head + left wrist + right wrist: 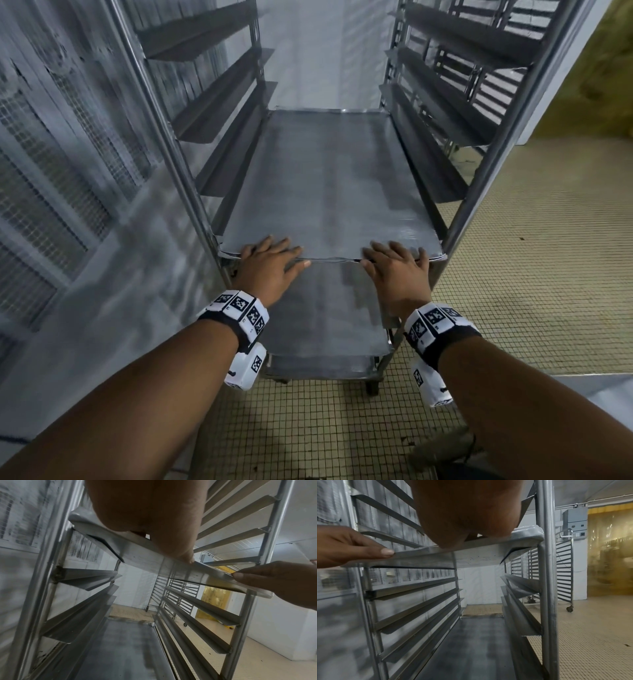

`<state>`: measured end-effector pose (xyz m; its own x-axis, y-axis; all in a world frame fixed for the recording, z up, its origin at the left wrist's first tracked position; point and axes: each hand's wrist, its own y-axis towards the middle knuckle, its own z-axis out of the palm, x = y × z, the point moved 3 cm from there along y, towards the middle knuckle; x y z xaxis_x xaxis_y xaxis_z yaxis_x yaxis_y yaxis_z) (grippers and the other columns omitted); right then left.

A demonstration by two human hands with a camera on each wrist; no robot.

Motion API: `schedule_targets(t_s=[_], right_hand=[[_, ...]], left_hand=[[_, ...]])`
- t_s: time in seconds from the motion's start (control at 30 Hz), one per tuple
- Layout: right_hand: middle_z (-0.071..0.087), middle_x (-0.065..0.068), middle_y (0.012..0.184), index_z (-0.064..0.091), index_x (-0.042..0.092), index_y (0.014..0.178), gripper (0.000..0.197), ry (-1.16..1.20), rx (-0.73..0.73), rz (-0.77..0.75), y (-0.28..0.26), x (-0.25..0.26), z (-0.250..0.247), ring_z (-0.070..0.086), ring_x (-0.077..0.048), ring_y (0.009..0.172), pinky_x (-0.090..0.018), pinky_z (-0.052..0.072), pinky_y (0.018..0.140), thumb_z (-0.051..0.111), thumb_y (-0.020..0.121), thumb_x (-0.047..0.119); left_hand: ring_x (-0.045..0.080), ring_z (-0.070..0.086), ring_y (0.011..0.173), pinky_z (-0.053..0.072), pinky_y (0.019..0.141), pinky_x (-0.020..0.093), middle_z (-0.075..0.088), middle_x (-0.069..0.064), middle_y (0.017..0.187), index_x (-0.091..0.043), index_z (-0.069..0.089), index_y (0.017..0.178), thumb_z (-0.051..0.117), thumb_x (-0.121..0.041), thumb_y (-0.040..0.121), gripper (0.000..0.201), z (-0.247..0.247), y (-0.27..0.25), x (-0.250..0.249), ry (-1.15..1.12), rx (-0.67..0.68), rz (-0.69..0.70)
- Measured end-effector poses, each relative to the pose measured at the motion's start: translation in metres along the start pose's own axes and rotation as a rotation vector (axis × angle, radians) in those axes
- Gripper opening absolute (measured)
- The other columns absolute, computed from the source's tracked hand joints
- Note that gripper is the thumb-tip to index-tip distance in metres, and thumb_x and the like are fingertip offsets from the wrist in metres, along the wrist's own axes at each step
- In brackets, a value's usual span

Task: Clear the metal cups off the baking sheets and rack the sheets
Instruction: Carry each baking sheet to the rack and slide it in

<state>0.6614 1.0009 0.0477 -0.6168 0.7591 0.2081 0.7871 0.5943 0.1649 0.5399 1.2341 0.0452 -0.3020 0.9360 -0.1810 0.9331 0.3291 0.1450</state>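
Beige small-tiled flooring lay beneath a tall steel tray rack, where a flat grey metal baking sheet sat on its runners at twelve o'clock, both hands, left and right, flat and unclenched on its near edge, best pushed evenly home.

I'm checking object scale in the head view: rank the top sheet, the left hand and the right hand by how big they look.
1. Top sheet, by far the largest.
2. and 3. Left hand and right hand look alike; no ranking between them.
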Motion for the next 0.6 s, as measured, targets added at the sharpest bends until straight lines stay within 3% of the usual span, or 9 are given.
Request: schedule_targets(t_s=[0.27,0.43,0.6], right_hand=[[0.037,0.019,0.155,0.047,0.043,0.142,0.046,0.035,0.001,0.041,0.052,-0.006,0.006,0.023,-0.016,0.148,-0.053,0.004,0.119,0.027,0.102,0.056],[0.036,0.017,0.156,0.048,0.042,0.141,0.044,0.061,0.006,0.035,0.07,-0.008,0.009,0.023,-0.019,0.148,-0.053,0.004,0.119,0.029,0.103,0.053],[0.042,0.014,0.153,0.053,0.041,0.138,0.04,0.063,-0.067,0.075,0.071,-0.002,0.013,0.027,-0.02,0.147,-0.053,0.006,0.119,0.035,0.103,0.05]], left_hand=[[0.024,0.037,0.146,0.025,0.109,0.043,0.051,-0.009,0.151,-0.039,0.061,0.135,0.021,-0.075,0.088,0.071,0.003,0.051,0.009,-0.02,-0.059,0.005],[0.023,0.031,0.149,0.023,0.111,0.041,0.046,-0.01,0.155,-0.039,0.057,0.139,0.026,-0.07,0.091,0.065,0.002,0.067,0.012,-0.004,-0.046,0.02],[0.025,0.026,0.151,0.011,0.119,0.052,0.041,-0.007,0.158,-0.035,0.052,0.143,0.031,-0.062,0.101,0.054,0.006,0.069,0.012,0.009,-0.037,0.015]])
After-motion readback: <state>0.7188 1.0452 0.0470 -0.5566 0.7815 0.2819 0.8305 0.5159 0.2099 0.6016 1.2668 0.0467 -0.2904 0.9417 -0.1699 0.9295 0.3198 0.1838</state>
